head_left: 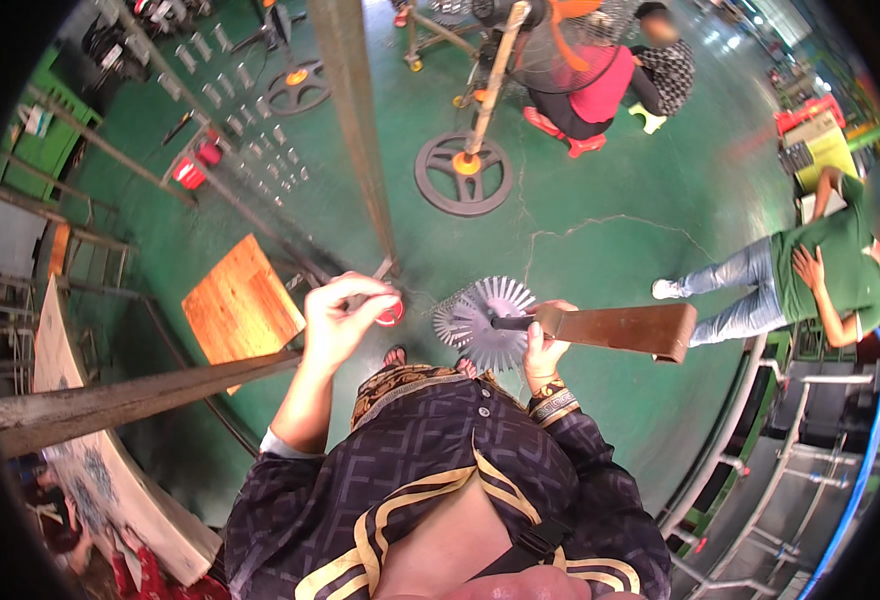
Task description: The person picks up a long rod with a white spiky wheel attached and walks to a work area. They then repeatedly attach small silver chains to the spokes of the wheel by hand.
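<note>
My left hand point(345, 308) is raised with its fingertips pinched on a small red ring point(391, 312). My right hand point(543, 350) is closed around the near end of a brown tapered bar point(615, 330), which points off to the right. A short dark shaft point(511, 323) runs from this grip to a grey slotted disc point(500, 300) with radial teeth. A second toothed disc point(448, 322) shows behind it, to the left. Whether the shaft is joined to the bar is hidden by my fingers. The two hands are apart, on either side of the discs.
A wooden board point(243, 305) and a long metal beam point(140, 395) lie to the left. Ahead stand a post point(360, 130) and an orange-bladed fan on a round base point(463, 173). A person in green point(825, 265) stands right, beside pipe racks point(800, 440). Two people sit farther off.
</note>
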Demonstrator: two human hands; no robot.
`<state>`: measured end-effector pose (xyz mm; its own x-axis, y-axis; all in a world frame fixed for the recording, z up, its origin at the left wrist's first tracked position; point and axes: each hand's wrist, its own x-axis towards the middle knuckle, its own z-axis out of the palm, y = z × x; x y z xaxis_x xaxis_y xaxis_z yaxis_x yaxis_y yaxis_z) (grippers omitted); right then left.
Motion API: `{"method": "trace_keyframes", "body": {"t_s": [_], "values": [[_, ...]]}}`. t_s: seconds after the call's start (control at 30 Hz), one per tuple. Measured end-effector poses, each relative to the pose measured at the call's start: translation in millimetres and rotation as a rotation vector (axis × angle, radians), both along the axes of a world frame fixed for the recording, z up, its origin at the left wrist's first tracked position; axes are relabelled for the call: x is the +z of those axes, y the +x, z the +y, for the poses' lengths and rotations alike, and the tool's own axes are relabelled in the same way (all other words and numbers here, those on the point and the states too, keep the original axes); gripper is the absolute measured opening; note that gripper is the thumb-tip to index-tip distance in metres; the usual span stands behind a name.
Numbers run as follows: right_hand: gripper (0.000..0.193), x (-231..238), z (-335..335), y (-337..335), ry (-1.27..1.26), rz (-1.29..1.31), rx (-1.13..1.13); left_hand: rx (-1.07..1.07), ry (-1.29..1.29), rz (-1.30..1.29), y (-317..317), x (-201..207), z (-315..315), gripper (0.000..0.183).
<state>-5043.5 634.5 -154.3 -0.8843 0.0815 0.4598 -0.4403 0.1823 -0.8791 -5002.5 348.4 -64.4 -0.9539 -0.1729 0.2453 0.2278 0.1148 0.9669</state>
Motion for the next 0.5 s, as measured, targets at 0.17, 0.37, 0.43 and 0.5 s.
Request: {"method": "trace_keyframes", "body": {"t_s": [0.17,0.37,0.43,0.5], "values": [[0.045,0,-6,-3,-0.031,-0.054,0.045,0.015,0.115,-0.2,-5,-80,24,0.008],[0.043,-3,-3,-4,0.003,-0.064,0.028,0.033,-0.074,-0.217,-11,-195,44,0.011],[0.042,-1,-3,-2,0.008,-0.072,0.022,0.054,-0.118,-0.265,-12,-217,51,0.011],[0.041,3,-4,-1,0.018,-0.074,0.028,0.053,-0.17,-0.286,-14,-234,57,0.011]]}}
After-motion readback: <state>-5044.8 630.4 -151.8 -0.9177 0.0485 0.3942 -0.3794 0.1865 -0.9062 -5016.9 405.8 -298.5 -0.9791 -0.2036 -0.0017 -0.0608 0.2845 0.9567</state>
